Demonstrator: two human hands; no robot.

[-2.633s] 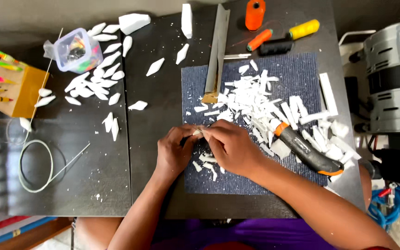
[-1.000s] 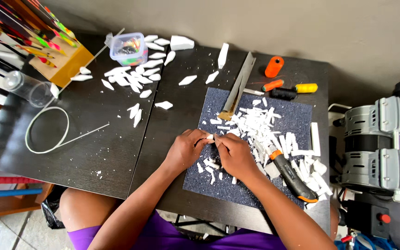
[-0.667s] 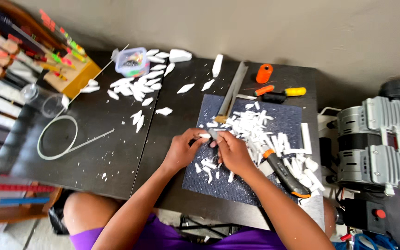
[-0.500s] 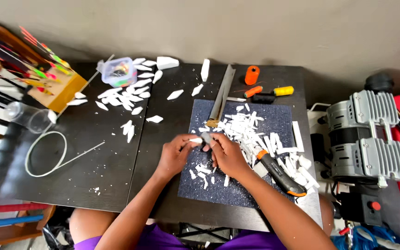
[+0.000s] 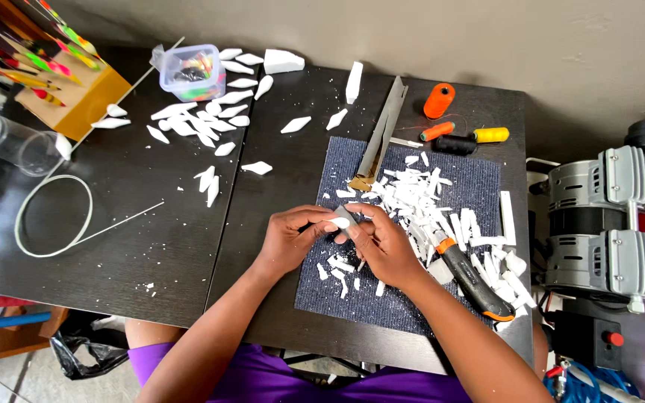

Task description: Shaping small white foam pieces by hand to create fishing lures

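Observation:
My left hand (image 5: 293, 237) pinches a small white foam piece (image 5: 337, 222) over the dark blue mat (image 5: 479, 186). Close against it, my right hand (image 5: 382, 242) grips a thin grey blade (image 5: 347, 216) that touches the piece. White foam offcuts (image 5: 419, 201) lie heaped on the mat just right of my hands, and small chips (image 5: 336, 266) lie under them. Several shaped white foam leaves (image 5: 203, 123) are spread over the black table (image 5: 136, 239) at the upper left.
An orange-and-black utility knife (image 5: 472, 277) lies on the mat's right side. A long metal strip (image 5: 384, 130), thread spools (image 5: 464, 134), a clear plastic box (image 5: 190, 72), a white wire loop (image 5: 50, 216) and a stand of coloured floats (image 5: 46, 52) surround. A compressor (image 5: 614, 224) stands right of the table.
The view has shifted and steadied over the table. Both hands stay together over the mat on the same small foam piece, with only slight finger movement.

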